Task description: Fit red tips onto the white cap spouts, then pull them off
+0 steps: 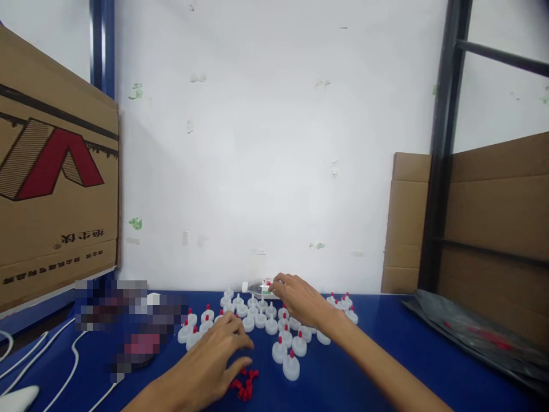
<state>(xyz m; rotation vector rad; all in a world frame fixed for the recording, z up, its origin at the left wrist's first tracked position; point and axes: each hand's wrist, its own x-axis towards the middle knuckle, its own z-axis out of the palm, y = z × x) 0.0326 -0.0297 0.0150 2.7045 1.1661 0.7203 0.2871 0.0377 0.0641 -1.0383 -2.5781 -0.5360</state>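
My left hand (217, 357) is just left of a small pile of loose red tip caps (245, 386). Its thumb and fingers are apart, with nothing visible between them. Farther off, my right hand (300, 297) reaches over the group of white nozzle lids, its fingers bent in a pinch. Whatever those fingertips hold is too small to make out. Below them stand bare-tipped white nozzle lids (259, 319). Red-tipped nozzle lids (291, 367) stand to the right and front, and more red-tipped lids (207, 313) stand on the left, partly behind my left hand.
A clear bottle with a label (257, 288) lies by the wall behind the lids. A large cardboard box (55, 229) stands left, near white cables (76, 355) and blurred items. Grey plastic bags (476, 337) lie right on the blue table (369, 377).
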